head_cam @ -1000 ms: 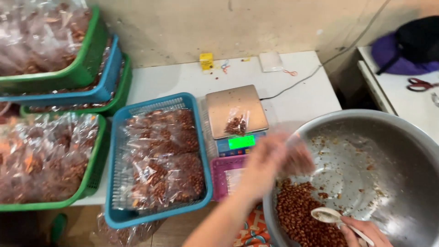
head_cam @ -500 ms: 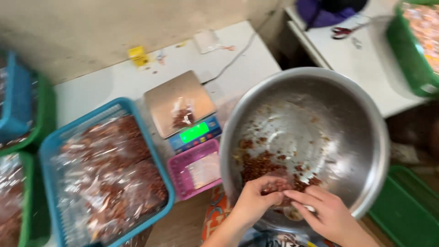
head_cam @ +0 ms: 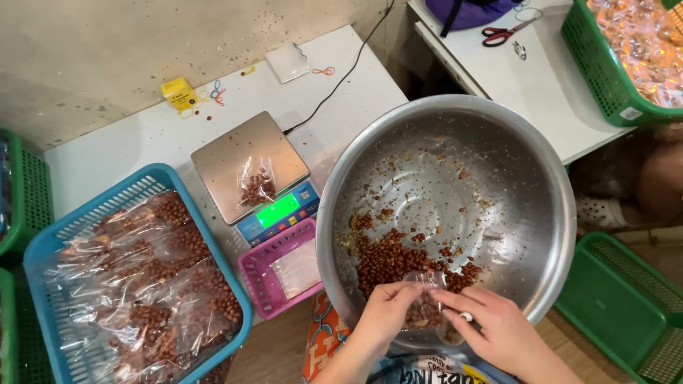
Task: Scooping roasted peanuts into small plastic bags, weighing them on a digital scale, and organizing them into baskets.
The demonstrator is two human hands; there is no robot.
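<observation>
Hands, left hand (head_cam: 384, 313) and right hand (head_cam: 491, 327), pinch a clear bag (head_cam: 425, 307) over a steel bowl (head_cam: 455, 149); white tabletop (head_cam: 142, 142) beneath.

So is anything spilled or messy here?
A little. Crumbs and skin flakes are stuck all over the inside of the metal bowl, and a few rubber bands and specks lie loose on the white table. The peanuts themselves stay inside the bowl.

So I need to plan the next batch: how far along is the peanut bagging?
Done: the blue basket is full of bagged peanuts. In hand: left hand and right hand hold a small clear bag over the steel bowl. Left: a small heap of loose peanuts.
</observation>
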